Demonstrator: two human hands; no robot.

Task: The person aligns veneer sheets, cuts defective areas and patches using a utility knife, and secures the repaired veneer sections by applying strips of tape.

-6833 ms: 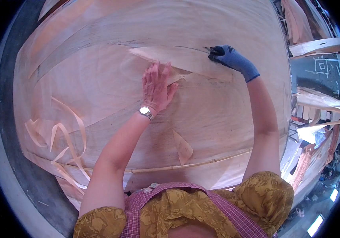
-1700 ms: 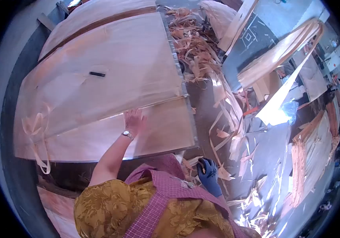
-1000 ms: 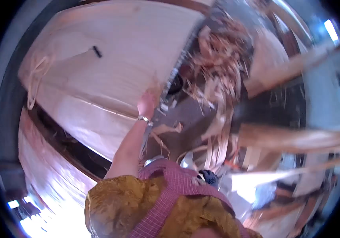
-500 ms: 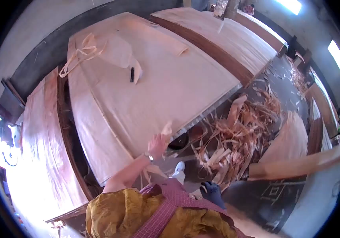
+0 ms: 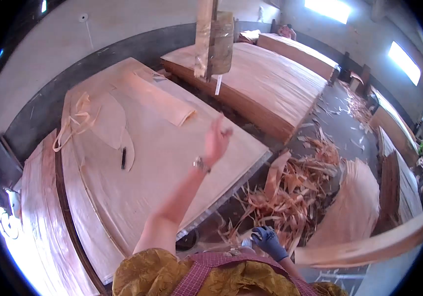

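My left hand (image 5: 216,142), bare and wearing a metal-banded watch (image 5: 202,165), reaches over a large stack of pale wood veneer sheets (image 5: 172,172). Its fingers are apart and nothing shows in them. My right hand (image 5: 269,242), in a dark blue glove, is low in front of my body beside a heap of veneer scraps (image 5: 290,197). Its fingers are curled, and what they hold, if anything, I cannot make out. A slim black tool (image 5: 123,159) lies on the stack near a loose veneer piece (image 5: 110,121). A rolled-edge strip (image 5: 164,101) lies farther back.
A second veneer stack (image 5: 265,84) stands behind, and another (image 5: 39,197) to the left. A wooden post (image 5: 204,39) hangs in view above. A long curved sheet (image 5: 369,249) and a leaning sheet (image 5: 352,207) are at right. A person (image 5: 287,32) is at the far back.
My left hand has moved up and away from the stack's near edge, out over the sheet. The veneer scrap at its fingers no longer shows there. My view has tilted up.
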